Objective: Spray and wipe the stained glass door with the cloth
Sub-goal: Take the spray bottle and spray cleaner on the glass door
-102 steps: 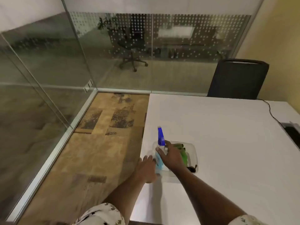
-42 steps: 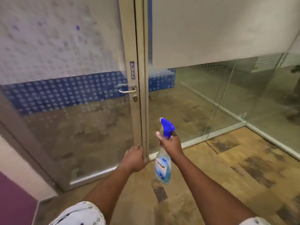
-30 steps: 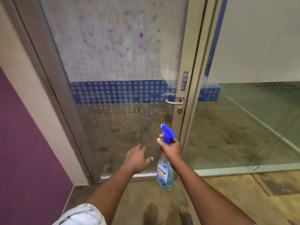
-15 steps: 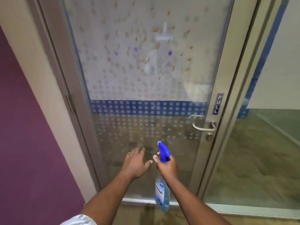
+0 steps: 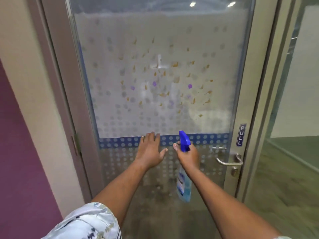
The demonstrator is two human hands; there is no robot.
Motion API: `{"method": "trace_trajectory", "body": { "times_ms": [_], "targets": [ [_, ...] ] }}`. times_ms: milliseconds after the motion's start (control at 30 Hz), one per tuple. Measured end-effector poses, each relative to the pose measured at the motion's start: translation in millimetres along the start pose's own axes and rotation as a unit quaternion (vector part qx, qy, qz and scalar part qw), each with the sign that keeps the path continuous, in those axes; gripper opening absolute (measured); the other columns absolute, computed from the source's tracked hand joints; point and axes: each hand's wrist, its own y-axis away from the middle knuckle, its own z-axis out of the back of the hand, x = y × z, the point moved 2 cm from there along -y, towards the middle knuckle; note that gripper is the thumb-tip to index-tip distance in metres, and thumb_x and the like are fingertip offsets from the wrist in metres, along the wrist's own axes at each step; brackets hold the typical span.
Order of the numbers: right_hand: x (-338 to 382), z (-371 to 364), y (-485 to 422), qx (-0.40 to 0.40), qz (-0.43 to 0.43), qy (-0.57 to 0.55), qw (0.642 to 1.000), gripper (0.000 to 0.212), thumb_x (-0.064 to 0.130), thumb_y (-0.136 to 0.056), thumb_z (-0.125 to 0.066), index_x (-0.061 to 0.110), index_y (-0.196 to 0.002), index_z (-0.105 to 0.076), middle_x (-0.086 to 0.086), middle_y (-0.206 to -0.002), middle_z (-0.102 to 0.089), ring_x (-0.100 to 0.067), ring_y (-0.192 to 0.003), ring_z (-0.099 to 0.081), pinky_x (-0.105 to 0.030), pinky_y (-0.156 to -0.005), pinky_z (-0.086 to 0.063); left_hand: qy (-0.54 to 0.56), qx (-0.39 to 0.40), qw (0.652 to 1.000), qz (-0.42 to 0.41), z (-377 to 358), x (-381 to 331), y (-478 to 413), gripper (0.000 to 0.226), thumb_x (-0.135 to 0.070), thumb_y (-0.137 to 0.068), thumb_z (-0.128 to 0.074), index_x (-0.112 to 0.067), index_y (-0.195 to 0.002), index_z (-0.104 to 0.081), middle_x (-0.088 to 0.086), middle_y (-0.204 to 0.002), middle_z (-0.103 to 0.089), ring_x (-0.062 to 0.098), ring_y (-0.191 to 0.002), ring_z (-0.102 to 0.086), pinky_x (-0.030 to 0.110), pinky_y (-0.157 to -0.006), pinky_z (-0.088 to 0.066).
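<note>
The glass door [image 5: 120, 49] fills the view, frosted with a dot pattern and a blue band at waist height. Orange-brown and purple stains [image 5: 172, 90] are spattered across its upper middle. My right hand [image 5: 188, 156] grips the neck of a spray bottle [image 5: 183, 185] with a blue trigger head that points up toward the glass; the pale blue body hangs below my wrist. My left hand [image 5: 150, 150] is held flat with fingers spread in front of the blue band. No cloth is in view.
A metal lever handle [image 5: 229, 161] and a PULL sign [image 5: 241, 135] sit on the door's right stile. A purple and cream wall [image 5: 20, 135] stands to the left. A fixed glass panel [image 5: 293, 152] is on the right.
I have come closer to the door and both hands have risen from the lower glass to the blue band. Earlier my right hand lifted the bottle from a tray on the table.
</note>
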Motion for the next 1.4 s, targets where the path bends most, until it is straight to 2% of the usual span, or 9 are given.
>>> {"method": "trace_trajectory", "body": {
  "times_ms": [167, 467, 667, 767, 900, 1133, 1233, 1333, 1400],
  "targets": [
    [91, -3, -48, -0.049, 0.094, 0.016, 0.994, 0.018, 0.042, -0.086, -0.075, 0.028, -0.085, -0.064, 0.016, -0.07, -0.063, 0.002, -0.066, -0.058, -0.012, -0.059, -0.037, -0.057, -0.102, 0.993, -0.016, 71, 20, -57, 0.082, -0.063, -0.097, -0.043, -0.011, -0.159, -0.028, 0.017, -0.162, -0.033, 0.035, -0.149, -0.032, 0.049, -0.122, -0.026],
    [257, -8, -108, -0.065, 0.195, 0.005, 0.979, 0.028, 0.036, -0.087, -0.064, 0.025, -0.068, -0.048, 0.008, -0.064, -0.053, -0.012, -0.058, -0.049, -0.027, -0.055, -0.037, -0.092, -0.221, 0.971, 0.013, 179, 48, -114, 0.082, -0.063, -0.098, -0.04, -0.009, -0.159, -0.026, 0.016, -0.161, -0.034, 0.034, -0.15, -0.031, 0.052, -0.125, -0.024],
    [330, -32, -121, -0.028, 0.213, 0.04, 0.976, 0.029, 0.041, -0.091, -0.061, 0.014, -0.079, -0.062, -0.01, -0.082, -0.073, -0.029, -0.079, -0.072, -0.042, -0.078, -0.061, -0.105, -0.242, 0.964, 0.038, 214, 61, -127, 0.081, -0.061, -0.099, -0.04, -0.008, -0.159, -0.025, 0.017, -0.161, -0.033, 0.035, -0.151, -0.029, 0.052, -0.124, -0.026],
    [347, -47, -121, -0.003, 0.228, 0.065, 0.971, 0.03, 0.04, -0.093, -0.062, 0.011, -0.087, -0.066, -0.009, -0.084, -0.074, -0.027, -0.081, -0.073, -0.041, -0.078, -0.06, -0.103, -0.241, 0.964, 0.043, 219, 65, -128, 0.081, -0.061, -0.099, -0.041, -0.008, -0.159, -0.025, 0.017, -0.161, -0.034, 0.035, -0.151, -0.029, 0.052, -0.124, -0.026],
    [357, -53, -123, 0.01, 0.218, 0.068, 0.974, 0.028, 0.039, -0.093, -0.062, 0.015, -0.078, -0.058, -0.007, -0.078, -0.074, -0.023, -0.078, -0.075, -0.033, -0.067, -0.056, -0.106, -0.235, 0.965, 0.051, 215, 66, -129, 0.081, -0.061, -0.099, -0.04, -0.008, -0.159, -0.025, 0.017, -0.162, -0.033, 0.035, -0.151, -0.03, 0.053, -0.124, -0.026],
    [352, 8, -160, -0.11, 0.136, 0.021, 0.984, 0.042, 0.043, -0.089, -0.06, 0.006, -0.104, -0.072, -0.013, -0.097, -0.077, -0.031, -0.087, -0.074, -0.034, -0.078, -0.059, -0.114, -0.221, 0.968, 0.04, 205, 61, -129, 0.083, -0.062, -0.1, -0.038, -0.006, -0.16, -0.022, 0.018, -0.161, -0.033, 0.036, -0.151, -0.029, 0.053, -0.124, -0.025],
    [342, 47, -177, -0.154, 0.117, 0.007, 0.981, 0.037, 0.042, -0.087, -0.062, 0.007, -0.099, -0.07, -0.009, -0.092, -0.076, -0.027, -0.077, -0.072, -0.03, -0.07, -0.053, -0.115, -0.218, 0.968, 0.038, 203, 55, -131, 0.084, -0.062, -0.1, -0.037, -0.006, -0.16, -0.021, 0.018, -0.162, -0.032, 0.036, -0.151, -0.028, 0.052, -0.124, -0.025],
    [328, 80, -190, -0.191, 0.1, 0.009, 0.976, 0.04, 0.042, -0.086, -0.063, 0.006, -0.103, -0.071, -0.009, -0.092, -0.075, -0.028, -0.082, -0.072, -0.032, -0.073, -0.054, -0.11, -0.214, 0.97, 0.03, 200, 47, -131, 0.084, -0.062, -0.1, -0.037, -0.006, -0.16, -0.021, 0.018, -0.163, -0.03, 0.035, -0.152, -0.027, 0.052, -0.125, -0.023],
    [317, 97, -195, -0.209, 0.089, 0.002, 0.974, 0.036, 0.043, -0.088, -0.066, 0.009, -0.102, -0.067, -0.003, -0.081, -0.069, -0.02, -0.07, -0.068, -0.03, -0.067, -0.049, -0.112, -0.215, 0.97, 0.024, 198, 42, -131, 0.084, -0.062, -0.1, -0.038, -0.006, -0.16, -0.023, 0.017, -0.162, -0.032, 0.035, -0.15, -0.029, 0.052, -0.124, -0.024]
  ]
}}
